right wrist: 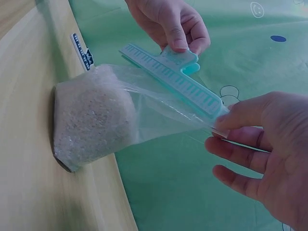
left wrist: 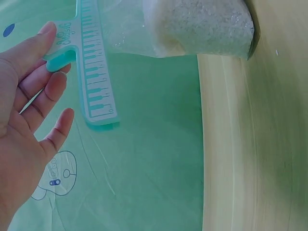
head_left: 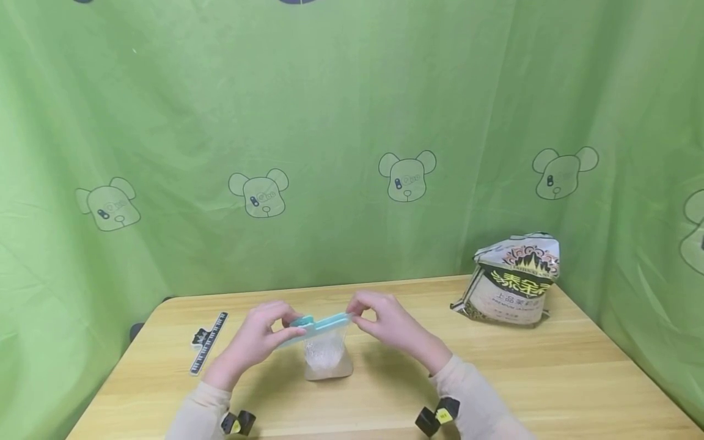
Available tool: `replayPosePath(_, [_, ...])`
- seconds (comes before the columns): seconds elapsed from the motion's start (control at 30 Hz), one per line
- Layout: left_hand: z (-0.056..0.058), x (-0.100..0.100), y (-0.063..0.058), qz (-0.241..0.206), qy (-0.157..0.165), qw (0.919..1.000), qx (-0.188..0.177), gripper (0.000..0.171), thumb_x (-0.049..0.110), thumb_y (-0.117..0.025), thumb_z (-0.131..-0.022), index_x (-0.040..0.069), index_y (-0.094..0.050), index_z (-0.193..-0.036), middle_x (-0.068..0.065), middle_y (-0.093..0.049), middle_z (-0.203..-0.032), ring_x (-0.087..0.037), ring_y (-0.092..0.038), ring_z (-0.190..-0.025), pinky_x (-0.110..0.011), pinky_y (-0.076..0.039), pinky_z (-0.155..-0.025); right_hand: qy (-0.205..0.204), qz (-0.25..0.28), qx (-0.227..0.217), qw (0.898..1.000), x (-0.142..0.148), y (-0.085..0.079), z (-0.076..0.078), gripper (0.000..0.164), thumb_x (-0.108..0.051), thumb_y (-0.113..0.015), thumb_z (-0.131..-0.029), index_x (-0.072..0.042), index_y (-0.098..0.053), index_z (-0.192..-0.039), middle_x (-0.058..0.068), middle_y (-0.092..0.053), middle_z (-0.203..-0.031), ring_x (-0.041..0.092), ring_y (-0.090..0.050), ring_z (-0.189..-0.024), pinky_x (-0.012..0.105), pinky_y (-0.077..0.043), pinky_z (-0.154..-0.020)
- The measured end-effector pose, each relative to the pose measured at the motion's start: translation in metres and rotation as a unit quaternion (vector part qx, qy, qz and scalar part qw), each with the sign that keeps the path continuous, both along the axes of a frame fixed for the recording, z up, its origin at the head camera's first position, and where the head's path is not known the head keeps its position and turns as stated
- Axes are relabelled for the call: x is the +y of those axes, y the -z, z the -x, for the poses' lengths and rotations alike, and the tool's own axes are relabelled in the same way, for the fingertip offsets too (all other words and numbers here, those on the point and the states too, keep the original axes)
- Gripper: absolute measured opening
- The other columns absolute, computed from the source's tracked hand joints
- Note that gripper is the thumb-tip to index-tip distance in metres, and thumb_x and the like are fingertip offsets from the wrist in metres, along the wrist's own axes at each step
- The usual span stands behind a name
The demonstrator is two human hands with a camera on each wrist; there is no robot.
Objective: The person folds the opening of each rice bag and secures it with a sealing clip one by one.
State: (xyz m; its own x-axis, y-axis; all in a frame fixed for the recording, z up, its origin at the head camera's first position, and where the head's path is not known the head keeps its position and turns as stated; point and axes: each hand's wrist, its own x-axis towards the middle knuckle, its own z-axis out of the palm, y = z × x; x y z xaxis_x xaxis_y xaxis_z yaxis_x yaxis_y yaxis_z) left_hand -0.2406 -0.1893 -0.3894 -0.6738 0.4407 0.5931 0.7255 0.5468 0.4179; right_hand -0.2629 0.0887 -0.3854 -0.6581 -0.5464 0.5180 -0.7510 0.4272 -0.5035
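Note:
A clear plastic bag of rice (right wrist: pixel 96 113) stands on the table, its upper part drawn up into a teal bag clip (right wrist: pixel 173 82) printed with piano keys. My left hand (head_left: pixel 258 333) pinches the clip's handle between thumb and fingers, as the left wrist view shows. At the bag's top corner, beside one end of the clip, my right hand (right wrist: pixel 260 144) pinches the plastic between thumb and index finger; its other fingers are spread loosely. Whether the clip's jaws are fully pressed together I cannot tell.
A black-and-white piano-key clip (head_left: pixel 208 343) lies on the wooden table (head_left: pixel 385 397) to the left. At the back right stands a large printed rice sack (head_left: pixel 511 281). A green curtain (head_left: pixel 341 110) hangs behind the table.

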Motion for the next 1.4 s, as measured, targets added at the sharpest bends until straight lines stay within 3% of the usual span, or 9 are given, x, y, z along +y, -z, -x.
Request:
replayPosePath(0.27, [0.0,0.003,0.001,0.004,-0.01,0.9998,0.018,0.013,0.018,-0.078,-0.078,0.016,-0.07,-0.088,0.011,-0.064,-0.078,-0.003,-0.054,-0.073,-0.021,-0.047,-0.069,-0.007,-0.014,-0.024,1.0,0.006,-0.007,0.001,0.008,-0.01,-0.065,-0.091,-0.013,-0.069,-0.096,-0.003,-0.072,-0.09,0.008,-0.066,-0.085,0.027,-0.056,-0.081])
replayPosePath(0.8, [-0.003,0.008,-0.001,0.031,-0.032,0.9977,0.051,0.016,0.023,-0.079,-0.077,0.018,-0.069,-0.088,0.014,-0.064,-0.078,-0.005,-0.053,-0.067,-0.024,-0.043,-0.072,0.003,-0.034,0.02,0.999,0.007,-0.005,0.002,0.008,-0.009,-0.064,-0.091,-0.012,-0.069,-0.095,-0.002,-0.073,-0.09,0.01,-0.067,-0.085,0.029,-0.057,-0.082])
replayPosePath(1.1, [-0.003,0.01,-0.001,0.032,-0.022,0.9974,0.062,0.015,0.023,-0.078,-0.078,0.017,-0.07,-0.089,0.011,-0.065,-0.078,-0.003,-0.051,-0.068,-0.026,-0.044,-0.074,-0.001,-0.032,0.031,0.999,0.007,-0.004,0.003,0.008,-0.006,-0.065,-0.089,-0.012,-0.067,-0.093,-0.002,-0.072,-0.087,0.009,-0.067,-0.082,0.029,-0.058,-0.079])
replayPosePath(1.4, [-0.004,0.012,-0.003,0.028,-0.018,0.9982,0.049,0.016,0.024,-0.078,-0.078,0.018,-0.069,-0.09,0.008,-0.067,-0.081,-0.001,-0.052,-0.07,-0.026,-0.045,-0.075,0.013,-0.039,-0.004,0.999,0.007,-0.006,0.003,0.012,-0.009,-0.065,-0.09,-0.013,-0.064,-0.101,-0.004,-0.072,-0.085,0.007,-0.067,-0.081,0.032,-0.057,-0.081])
